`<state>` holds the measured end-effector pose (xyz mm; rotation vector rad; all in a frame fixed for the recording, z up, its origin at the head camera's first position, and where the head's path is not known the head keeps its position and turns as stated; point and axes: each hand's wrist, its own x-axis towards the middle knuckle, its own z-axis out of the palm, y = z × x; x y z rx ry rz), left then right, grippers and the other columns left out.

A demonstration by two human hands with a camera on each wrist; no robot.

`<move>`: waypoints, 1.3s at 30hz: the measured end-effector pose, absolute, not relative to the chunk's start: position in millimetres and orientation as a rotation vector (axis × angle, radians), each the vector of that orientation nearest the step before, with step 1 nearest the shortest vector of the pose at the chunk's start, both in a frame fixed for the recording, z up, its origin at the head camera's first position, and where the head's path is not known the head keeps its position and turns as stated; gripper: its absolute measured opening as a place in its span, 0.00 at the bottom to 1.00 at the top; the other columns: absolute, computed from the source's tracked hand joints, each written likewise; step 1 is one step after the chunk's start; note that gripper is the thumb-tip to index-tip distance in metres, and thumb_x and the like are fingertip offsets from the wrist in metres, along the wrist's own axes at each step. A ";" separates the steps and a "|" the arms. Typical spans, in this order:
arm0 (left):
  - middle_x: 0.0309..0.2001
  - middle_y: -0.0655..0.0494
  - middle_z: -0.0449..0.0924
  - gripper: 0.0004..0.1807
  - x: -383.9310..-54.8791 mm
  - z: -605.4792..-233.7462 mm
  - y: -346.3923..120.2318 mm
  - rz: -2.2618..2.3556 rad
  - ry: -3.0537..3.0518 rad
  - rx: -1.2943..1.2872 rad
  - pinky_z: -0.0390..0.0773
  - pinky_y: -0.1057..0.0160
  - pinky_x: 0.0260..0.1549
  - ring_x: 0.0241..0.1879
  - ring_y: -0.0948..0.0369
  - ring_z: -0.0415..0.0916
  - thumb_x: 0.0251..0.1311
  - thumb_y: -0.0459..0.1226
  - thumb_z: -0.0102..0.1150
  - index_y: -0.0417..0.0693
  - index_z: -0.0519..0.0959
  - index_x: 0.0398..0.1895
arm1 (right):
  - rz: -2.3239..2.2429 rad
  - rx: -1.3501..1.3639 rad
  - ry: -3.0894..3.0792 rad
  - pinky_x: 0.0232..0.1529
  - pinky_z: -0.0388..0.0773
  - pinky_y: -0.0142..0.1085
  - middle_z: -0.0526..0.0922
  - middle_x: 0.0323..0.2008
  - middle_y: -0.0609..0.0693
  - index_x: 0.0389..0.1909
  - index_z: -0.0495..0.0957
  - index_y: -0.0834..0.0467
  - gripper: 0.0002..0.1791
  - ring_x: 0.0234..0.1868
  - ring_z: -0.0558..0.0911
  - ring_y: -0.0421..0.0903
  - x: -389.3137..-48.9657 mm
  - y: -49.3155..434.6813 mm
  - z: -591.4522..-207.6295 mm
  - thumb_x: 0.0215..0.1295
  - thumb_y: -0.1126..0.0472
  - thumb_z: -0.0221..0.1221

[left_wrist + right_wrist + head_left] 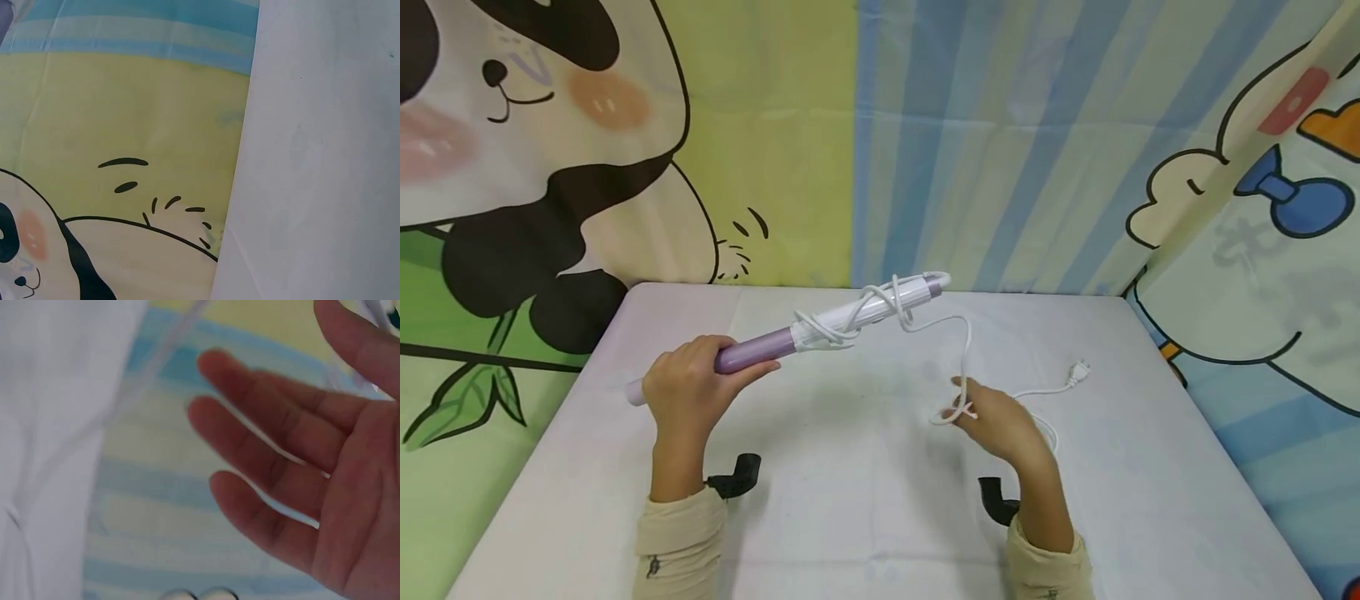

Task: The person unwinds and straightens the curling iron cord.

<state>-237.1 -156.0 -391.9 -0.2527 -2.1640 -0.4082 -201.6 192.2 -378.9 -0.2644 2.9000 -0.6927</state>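
My left hand [688,387] grips the purple barrel of a purple-and-white curling iron [760,348], held tilted above the table with its corded end up to the right. A white power cord [831,335] is wound loosely in several turns round the white part. From the far end, the cord hangs down to a loop by the fingertips of my right hand [1000,423]. In the right wrist view, the fingers [269,469] of that hand are spread and gently bent, with a blurred stretch of cord beyond them. The left wrist view shows neither the left hand nor its grip.
The cord's white plug [1078,372] lies on the right of the white table [850,517], with more cord behind the right hand. Black wrist mounts [737,477] stick out from both forearms. Cartoon-printed cloth [775,142] stands behind the table and on both sides.
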 end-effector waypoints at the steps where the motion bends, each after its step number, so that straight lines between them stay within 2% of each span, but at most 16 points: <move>1: 0.22 0.44 0.81 0.48 -237.4 -391.4 -155.5 -0.399 -2.170 -0.259 0.70 0.55 0.17 0.17 0.49 0.76 0.42 0.76 0.38 0.38 0.81 0.26 | -0.693 -0.218 2.959 0.46 0.73 0.50 0.80 0.47 0.58 0.60 0.64 0.65 0.27 0.49 0.78 0.57 -197.7 197.9 -372.4 0.63 0.58 0.55; 6: 0.21 0.45 0.81 0.48 -239.0 -390.4 -153.3 -0.378 -2.185 -0.286 0.68 0.56 0.17 0.17 0.50 0.75 0.42 0.76 0.37 0.39 0.80 0.26 | -0.854 -0.172 3.209 0.53 0.67 0.55 0.69 0.58 0.64 0.64 0.55 0.68 0.25 0.59 0.67 0.62 -184.4 208.6 -355.3 0.68 0.65 0.45; 9: 0.20 0.45 0.81 0.49 -239.2 -391.4 -151.4 -0.380 -2.182 -0.295 0.68 0.55 0.16 0.16 0.51 0.75 0.42 0.77 0.35 0.39 0.80 0.24 | -1.013 -0.229 3.189 0.56 0.66 0.54 0.65 0.62 0.61 0.67 0.52 0.65 0.27 0.61 0.65 0.59 -185.7 201.6 -356.2 0.71 0.56 0.42; 13: 0.19 0.46 0.80 0.49 -238.1 -393.4 -148.8 -0.382 -2.172 -0.312 0.67 0.55 0.16 0.14 0.51 0.74 0.42 0.77 0.34 0.39 0.80 0.23 | -1.169 -0.225 3.066 0.54 0.69 0.51 0.66 0.63 0.57 0.68 0.48 0.62 0.36 0.61 0.68 0.56 -195.1 192.1 -362.8 0.68 0.44 0.44; 16: 0.18 0.47 0.79 0.49 -236.8 -393.8 -146.8 -0.389 -2.169 -0.337 0.67 0.55 0.16 0.14 0.52 0.73 0.41 0.77 0.34 0.40 0.80 0.22 | -1.387 -0.189 2.945 0.54 0.69 0.50 0.64 0.64 0.56 0.70 0.44 0.60 0.38 0.62 0.67 0.55 -204.9 193.0 -369.6 0.68 0.44 0.43; 20: 0.17 0.48 0.79 0.48 -235.7 -393.0 -143.5 -0.382 -2.167 -0.373 0.67 0.56 0.16 0.13 0.53 0.73 0.42 0.77 0.35 0.40 0.79 0.21 | -1.654 -0.216 2.688 0.51 0.71 0.50 0.60 0.65 0.60 0.70 0.40 0.58 0.34 0.62 0.67 0.58 -214.7 199.2 -378.2 0.71 0.46 0.38; 24: 0.17 0.49 0.78 0.47 -235.6 -392.9 -140.5 -0.357 -2.165 -0.398 0.66 0.57 0.15 0.13 0.54 0.72 0.43 0.76 0.35 0.40 0.79 0.20 | -1.804 -0.246 2.449 0.45 0.75 0.43 0.70 0.58 0.64 0.68 0.50 0.59 0.29 0.54 0.75 0.58 -218.0 199.7 -383.9 0.71 0.50 0.41; 28: 0.17 0.49 0.78 0.48 -236.6 -393.8 -139.9 -0.341 -2.175 -0.428 0.66 0.58 0.15 0.12 0.54 0.71 0.44 0.76 0.34 0.40 0.79 0.21 | -1.972 -0.173 2.411 0.40 0.76 0.33 0.83 0.40 0.52 0.57 0.63 0.60 0.21 0.40 0.82 0.45 -216.9 198.4 -384.0 0.66 0.58 0.52; 31: 0.16 0.50 0.78 0.48 -238.1 -394.2 -140.4 -0.325 -2.179 -0.462 0.66 0.58 0.15 0.12 0.54 0.70 0.43 0.76 0.33 0.41 0.79 0.20 | -2.129 -0.137 2.436 0.38 0.76 0.29 0.83 0.30 0.40 0.47 0.66 0.61 0.14 0.32 0.83 0.37 -214.9 200.4 -381.5 0.62 0.64 0.55; 37: 0.14 0.52 0.77 0.45 -241.8 -396.0 -139.5 -0.312 -2.150 -0.546 0.63 0.60 0.13 0.11 0.57 0.68 0.43 0.76 0.35 0.43 0.79 0.19 | -2.376 -0.033 2.473 0.35 0.75 0.27 0.84 0.27 0.39 0.39 0.68 0.56 0.08 0.30 0.83 0.36 -213.6 210.9 -377.2 0.62 0.65 0.56; 39: 0.14 0.53 0.77 0.45 -242.6 -396.6 -139.2 -0.316 -2.146 -0.555 0.63 0.60 0.13 0.11 0.57 0.69 0.43 0.76 0.35 0.43 0.79 0.19 | -2.459 0.033 2.460 0.34 0.74 0.28 0.84 0.27 0.40 0.38 0.68 0.58 0.07 0.30 0.83 0.37 -214.6 216.0 -377.4 0.61 0.65 0.56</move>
